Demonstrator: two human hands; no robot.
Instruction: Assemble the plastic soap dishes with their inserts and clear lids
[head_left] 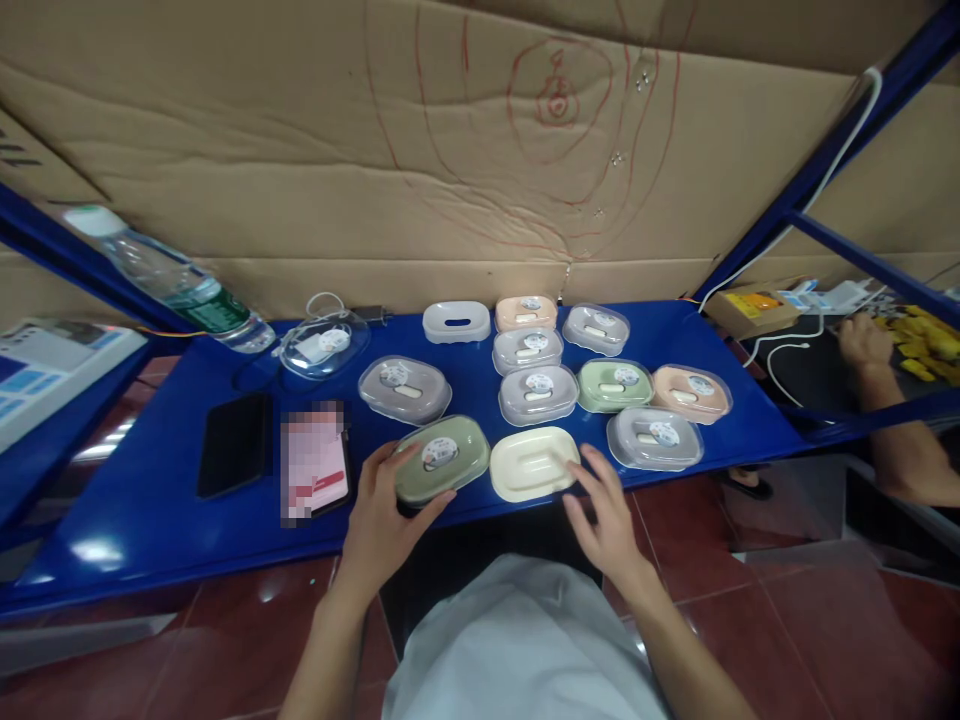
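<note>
My left hand [394, 505] grips a green soap dish [454, 463] with a round label under its clear lid. The thumb lies along its front edge and the fingers along its left side. Beside it, a cream oval soap dish tray [532, 462] lies on the table without a lid. My right hand [606, 510] is at the tray's right edge, with fingers apart; the fingertips overlap the rim, and I cannot tell whether they press on it. A grey lidded soap dish [637, 445] sits to the right of this hand.
More lidded dishes stand behind: grey [405, 388], green [596, 388], peach [682, 393]. A white slotted tray [456, 322] is at the back. Leftward are a lit phone [319, 460], a black phone [234, 445] and a bottle [172, 280]. Another person's arm [892, 430] shows at right.
</note>
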